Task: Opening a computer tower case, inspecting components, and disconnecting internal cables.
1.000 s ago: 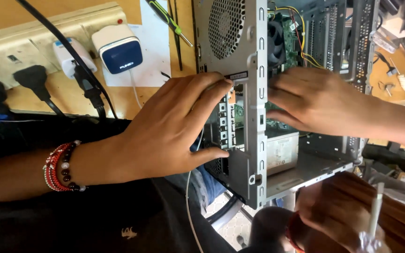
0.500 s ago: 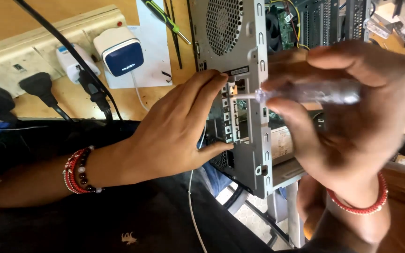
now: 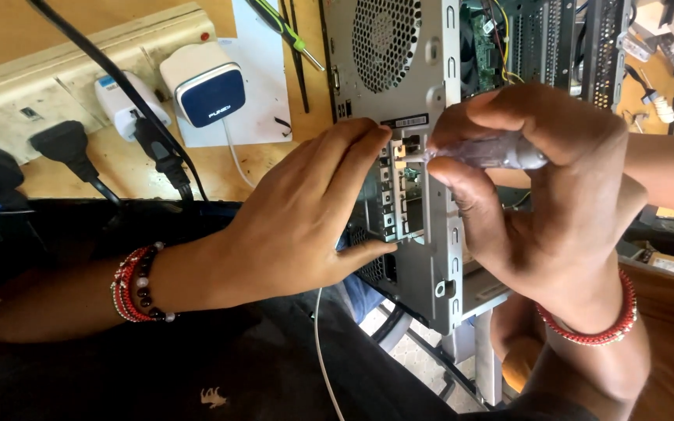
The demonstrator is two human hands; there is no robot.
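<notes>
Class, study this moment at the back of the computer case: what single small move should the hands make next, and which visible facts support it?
Probably turn the screwdriver in place. The right hand grips its clear handle, with the tip at the top of the expansion slot bracket on the computer case, while the left hand braces the case beside that spot. Whether the tip sits in a screw cannot be seen.

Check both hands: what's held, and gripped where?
Right hand holds a screwdriver by its clear handle, tip at the computer case rear. Left hand holds nothing; it braces the case's rear slot area.
</notes>
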